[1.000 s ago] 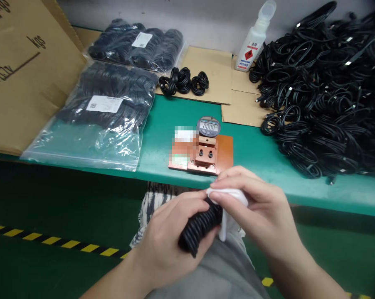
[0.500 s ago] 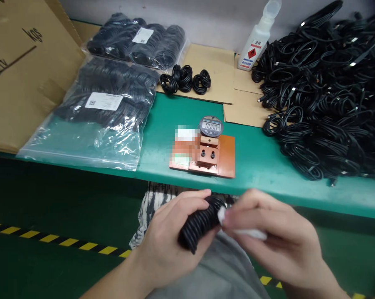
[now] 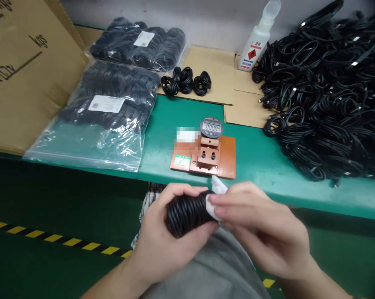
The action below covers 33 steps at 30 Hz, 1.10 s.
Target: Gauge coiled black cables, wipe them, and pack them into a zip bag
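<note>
Cable [image 3: 189, 214] — black, coiled — fills the curled left grip [image 3: 162, 238]; the right grip [image 3: 268, 226] pinches white wipe [image 3: 219, 186] against one end.

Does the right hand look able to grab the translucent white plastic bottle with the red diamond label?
Probably not straight away: the right hand holds a white cloth against the coiled black cable. The path over the green table looks open, though a tangled black cable heap crowds the bottle.

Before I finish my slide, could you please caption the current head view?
Left hand grips a black coil while the right hand holds a white cloth against its end.
</note>
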Each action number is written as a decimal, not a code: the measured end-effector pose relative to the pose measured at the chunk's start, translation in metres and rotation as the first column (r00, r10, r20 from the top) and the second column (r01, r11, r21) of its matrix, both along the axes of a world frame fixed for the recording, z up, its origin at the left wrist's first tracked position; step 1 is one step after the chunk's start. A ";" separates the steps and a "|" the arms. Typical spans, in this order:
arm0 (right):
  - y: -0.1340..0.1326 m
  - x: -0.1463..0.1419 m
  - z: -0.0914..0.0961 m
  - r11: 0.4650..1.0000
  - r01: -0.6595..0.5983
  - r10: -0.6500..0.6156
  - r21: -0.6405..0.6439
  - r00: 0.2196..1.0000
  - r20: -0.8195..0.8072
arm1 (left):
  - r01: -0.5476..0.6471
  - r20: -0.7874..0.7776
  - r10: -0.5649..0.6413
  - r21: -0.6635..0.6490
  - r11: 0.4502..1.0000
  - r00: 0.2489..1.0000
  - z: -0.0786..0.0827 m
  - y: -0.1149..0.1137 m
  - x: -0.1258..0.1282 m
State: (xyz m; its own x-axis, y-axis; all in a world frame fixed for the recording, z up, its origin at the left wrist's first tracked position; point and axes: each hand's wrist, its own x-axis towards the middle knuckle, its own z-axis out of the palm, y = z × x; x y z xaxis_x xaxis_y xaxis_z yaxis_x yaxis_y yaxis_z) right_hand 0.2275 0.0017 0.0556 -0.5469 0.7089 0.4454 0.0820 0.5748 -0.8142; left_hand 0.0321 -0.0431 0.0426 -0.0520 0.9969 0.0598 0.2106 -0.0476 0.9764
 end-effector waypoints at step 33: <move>0.002 0.003 0.010 0.990 -0.100 0.115 -0.099 0.980 0.165 | 0.209 0.394 -0.028 -0.424 0.881 0.919 -0.008 0.009 0.004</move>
